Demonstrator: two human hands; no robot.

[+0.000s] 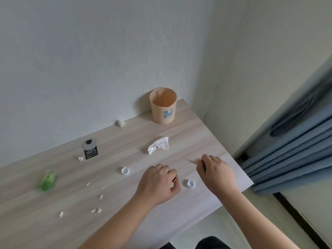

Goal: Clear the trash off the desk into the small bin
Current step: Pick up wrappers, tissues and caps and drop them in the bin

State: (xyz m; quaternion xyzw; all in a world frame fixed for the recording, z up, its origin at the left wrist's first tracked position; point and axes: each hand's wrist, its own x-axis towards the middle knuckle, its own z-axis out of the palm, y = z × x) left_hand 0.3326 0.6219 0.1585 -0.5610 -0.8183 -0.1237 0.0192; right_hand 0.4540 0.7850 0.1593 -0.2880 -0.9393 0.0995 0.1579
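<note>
Both my forearms reach in from the bottom edge over the pale wood-grain desk [197,126]. My left hand [159,184] sits knuckles up with the fingers curled in, and a small brownish scrap [174,179] shows pinched at its fingertips; I cannot tell what the scrap is. My right hand [216,172] is also curled, near the desk's right edge, with a small yellowish bit [196,160] at its fingertips; whether it is gripped or only touched I cannot tell.

Between my hands lies a white bottle cap [191,183], open side up, just beside my left thumb. A second white bottle cap [125,170] lies to the left of my left hand. Small white paper crumbs [96,210] are scattered over the near left part of the desk, and a blurred green wrapper [46,180] lies further left.

Beyond my hands lies a crumpled white tissue [159,145], apart from everything else. To its left a black packet printed "100%" [91,152] lies flat, with a white scrap [80,158] just beside it. A small white wad [120,123] rests by the wall. Farthest off, the small peach-coloured bin [163,106] stands upright at the back right corner against the wall, with a label on its side. Blue curtains [287,151] hang to the right of the desk.
</note>
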